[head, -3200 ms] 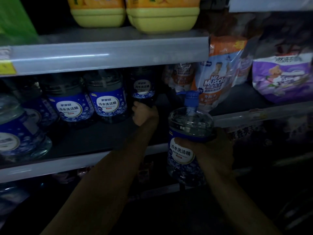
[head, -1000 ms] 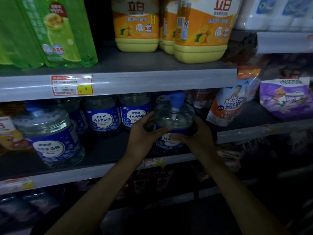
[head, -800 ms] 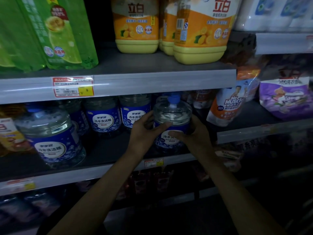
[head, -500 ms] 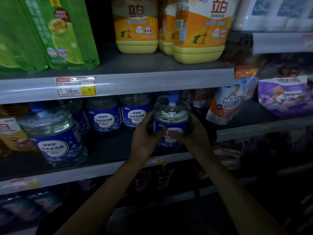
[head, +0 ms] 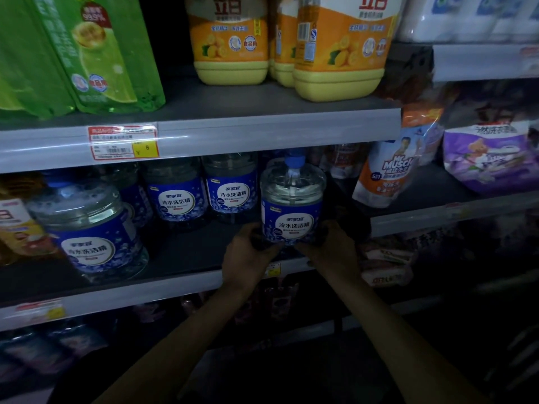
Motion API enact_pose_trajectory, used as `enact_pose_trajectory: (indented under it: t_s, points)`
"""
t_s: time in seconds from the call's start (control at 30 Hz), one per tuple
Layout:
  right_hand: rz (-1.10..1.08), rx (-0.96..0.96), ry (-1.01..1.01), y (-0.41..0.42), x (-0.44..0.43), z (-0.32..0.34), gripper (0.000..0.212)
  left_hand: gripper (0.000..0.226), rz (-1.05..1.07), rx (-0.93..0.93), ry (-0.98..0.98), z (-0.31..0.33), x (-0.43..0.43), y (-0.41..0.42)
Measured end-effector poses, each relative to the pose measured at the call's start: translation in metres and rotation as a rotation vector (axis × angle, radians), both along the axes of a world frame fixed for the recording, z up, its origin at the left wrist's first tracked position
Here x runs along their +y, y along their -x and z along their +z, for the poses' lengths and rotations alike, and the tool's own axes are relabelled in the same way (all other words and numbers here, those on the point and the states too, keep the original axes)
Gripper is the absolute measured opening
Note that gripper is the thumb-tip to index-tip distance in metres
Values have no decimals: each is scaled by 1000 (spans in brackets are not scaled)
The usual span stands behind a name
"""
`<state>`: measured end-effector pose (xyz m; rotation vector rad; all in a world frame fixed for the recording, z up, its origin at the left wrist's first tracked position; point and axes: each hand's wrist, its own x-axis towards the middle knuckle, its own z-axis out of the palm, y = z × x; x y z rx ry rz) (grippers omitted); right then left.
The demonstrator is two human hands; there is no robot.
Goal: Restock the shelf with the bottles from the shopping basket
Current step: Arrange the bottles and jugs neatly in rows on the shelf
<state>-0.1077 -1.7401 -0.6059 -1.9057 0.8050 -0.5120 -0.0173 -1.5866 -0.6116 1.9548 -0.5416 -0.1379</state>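
My left hand [head: 248, 258] and right hand [head: 332, 252] have slid down to the base of the bottle [head: 292, 205], both gripping it. In this gloom it seems to stand on the shelf [head: 145, 290], right of its row [head: 230, 189]. Release comes next, I judge.

We lose the base of the bottle [head: 292, 199] behind the left hand [head: 248, 258] and right hand [head: 332, 253]. At twelve o'clock the frame crops the jugs [head: 338, 53]; at ten, the green bottles [head: 96, 53]. Print on the tag [head: 124, 142] is too small to read; goods [head: 43, 351] at seven o'clock blur into dark.
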Motion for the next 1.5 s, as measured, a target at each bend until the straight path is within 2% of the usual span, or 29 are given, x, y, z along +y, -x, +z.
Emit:
enact_pose_trajectory:
  t_s: [0.17, 0.43, 0.73, 0.9, 1.03, 1.23, 1.5]
  points:
    - [-44, -41, -39, -2, 1, 2, 59, 60, 60, -1, -29, 0, -8, -3]
    - [-136, -40, -22, -16, -3, 3, 62, 56, 153, 20, -7, 2, -25, -7]
    - [-216, -41, -56, -39, -4, 5, 53, 46, 212, 145, 95, 3, -47, -14]
    - [-207, -95, -159, -51, -4, 6, 47, 41, 213, 288, 198, 2, -53, -19]
    - [-146, -200, -350, -59, -7, 5, 37, 35, 182, 413, 306, 3, -58, -25]
    - [-79, -255, -425, -68, -12, 3, 50, 37, 109, 493, 420, 11, -67, -23]
    - [17, -251, -476, -69, -14, 6, 67, 37, 69, 533, 469, 13, -71, -26]
